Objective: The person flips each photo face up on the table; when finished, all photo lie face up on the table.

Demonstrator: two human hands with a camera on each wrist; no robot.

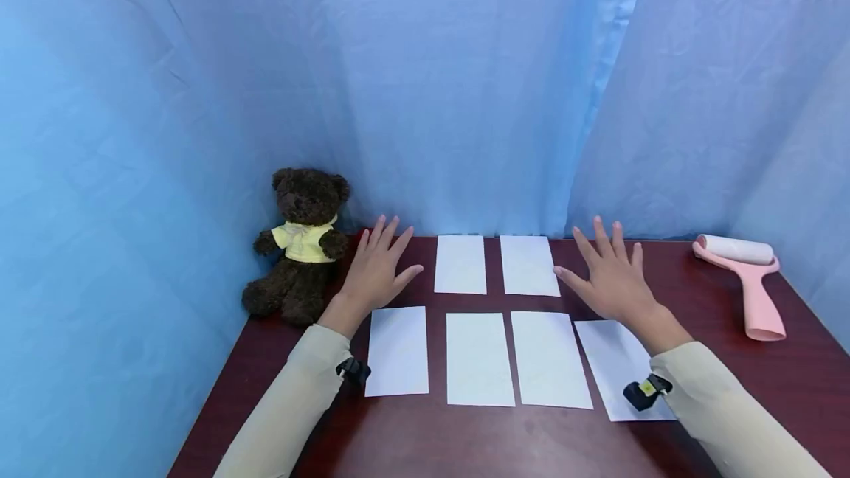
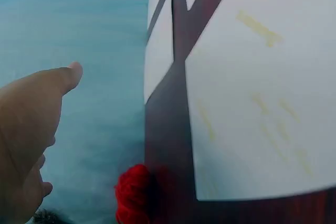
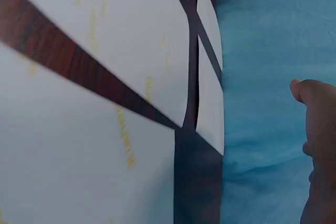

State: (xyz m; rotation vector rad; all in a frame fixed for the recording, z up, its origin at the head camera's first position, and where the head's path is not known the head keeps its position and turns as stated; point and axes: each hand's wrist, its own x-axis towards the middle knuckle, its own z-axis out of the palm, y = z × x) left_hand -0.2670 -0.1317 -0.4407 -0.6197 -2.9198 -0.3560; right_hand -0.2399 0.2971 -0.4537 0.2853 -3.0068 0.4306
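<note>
My left hand [image 1: 374, 273] is spread with straight fingers in the head view, between a brown teddy bear [image 1: 304, 282] and the back left paper [image 1: 460, 264]. It holds nothing. Mirroring it, my right hand [image 1: 616, 280] has its fingers fanned out beside the back right paper [image 1: 530, 265], holding nothing. Whether either palm touches the tabletop cannot be told. In the front row lie a left sheet [image 1: 398, 351], two middle sheets and a right sheet [image 1: 607, 360], partly covered by the right forearm. Faint yellow marks [image 3: 125, 135] show on the paper in the right wrist view.
A pink lint roller [image 1: 760, 301] stands at the table's right side. Behind the left hand sits a red fuzzy ball [image 2: 133, 195], mostly hidden in the head view. Blue curtains [image 1: 451, 94] enclose the dark red table [image 1: 491, 437] at the back and sides.
</note>
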